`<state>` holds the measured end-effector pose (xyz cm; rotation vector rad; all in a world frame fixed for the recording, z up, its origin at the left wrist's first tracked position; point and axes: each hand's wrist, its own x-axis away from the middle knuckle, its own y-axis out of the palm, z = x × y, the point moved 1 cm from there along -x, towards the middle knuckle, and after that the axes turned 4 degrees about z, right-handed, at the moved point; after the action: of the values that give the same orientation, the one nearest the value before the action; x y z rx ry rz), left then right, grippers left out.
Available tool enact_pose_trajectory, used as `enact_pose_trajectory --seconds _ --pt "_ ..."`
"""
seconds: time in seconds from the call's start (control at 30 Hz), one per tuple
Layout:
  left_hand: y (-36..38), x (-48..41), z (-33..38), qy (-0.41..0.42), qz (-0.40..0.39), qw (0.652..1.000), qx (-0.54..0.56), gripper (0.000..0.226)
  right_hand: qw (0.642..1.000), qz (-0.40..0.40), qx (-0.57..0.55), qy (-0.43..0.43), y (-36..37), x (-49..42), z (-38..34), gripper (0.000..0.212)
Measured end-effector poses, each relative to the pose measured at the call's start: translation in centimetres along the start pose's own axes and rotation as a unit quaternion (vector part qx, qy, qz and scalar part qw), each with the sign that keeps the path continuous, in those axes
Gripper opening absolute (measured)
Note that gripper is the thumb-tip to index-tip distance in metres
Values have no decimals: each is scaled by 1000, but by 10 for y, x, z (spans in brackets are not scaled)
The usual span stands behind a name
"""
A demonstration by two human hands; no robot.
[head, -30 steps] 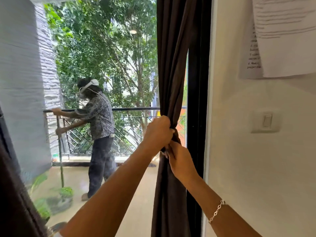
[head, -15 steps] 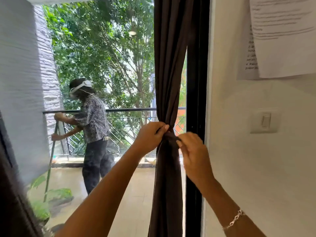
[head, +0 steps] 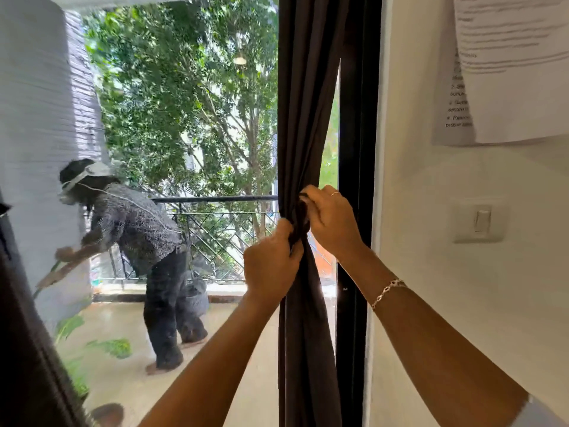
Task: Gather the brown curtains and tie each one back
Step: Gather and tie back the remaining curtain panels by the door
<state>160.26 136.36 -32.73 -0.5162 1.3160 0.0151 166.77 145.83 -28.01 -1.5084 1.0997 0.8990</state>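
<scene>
Curtain (head: 303,118) bunched beside black frame (head: 357,149). I see left hand (head: 271,263) and right hand (head: 334,223) both closed on its gathered waist, fingers pinching the knot.

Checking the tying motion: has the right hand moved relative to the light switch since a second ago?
Yes. The right hand has risen, from below the light switch to level with it.

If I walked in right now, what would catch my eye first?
Two bare hands, the left hand and the right hand, meet at the middle of a gathered brown curtain beside the dark window frame, working its bunched fabric. Through the glass on the left, a person bends over on a balcony before green trees.
</scene>
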Motion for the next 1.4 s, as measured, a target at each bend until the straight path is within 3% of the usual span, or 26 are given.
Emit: enact_pose_trajectory --seconds 0.1,0.2,0.33,0.47,0.67,0.8,1.07,1.23,1.4 --pt "-1 1 2 29 58 998 -16 49 1000 5 20 -2 5 -5 1 25" --pt "3 1 -3 75 104 992 -24 56 999 -5 43 -6 8 -11 6 24" --pt "3 -4 -9 151 155 974 -75 22 999 -13 36 -9 7 -15 6 26" --pt "7 -4 -12 211 152 960 -106 14 999 -45 7 23 6 -20 8 30" --pt "3 -5 -9 193 113 969 -101 13 995 -66 -59 56 5 -20 9 29" --pt "0 -8 -8 151 47 987 -43 5 995 -62 -47 59 7 -22 12 33" --pt "-6 -32 -13 52 -173 983 39 27 993 -69 -70 69 8 -21 14 28" --pt "-19 -45 -12 -64 -312 926 204 18 991 -66 -82 86 7 -19 12 27" --pt "-25 -45 -1 -186 -390 851 299 32 991 -69 -55 99 3 -20 9 30"
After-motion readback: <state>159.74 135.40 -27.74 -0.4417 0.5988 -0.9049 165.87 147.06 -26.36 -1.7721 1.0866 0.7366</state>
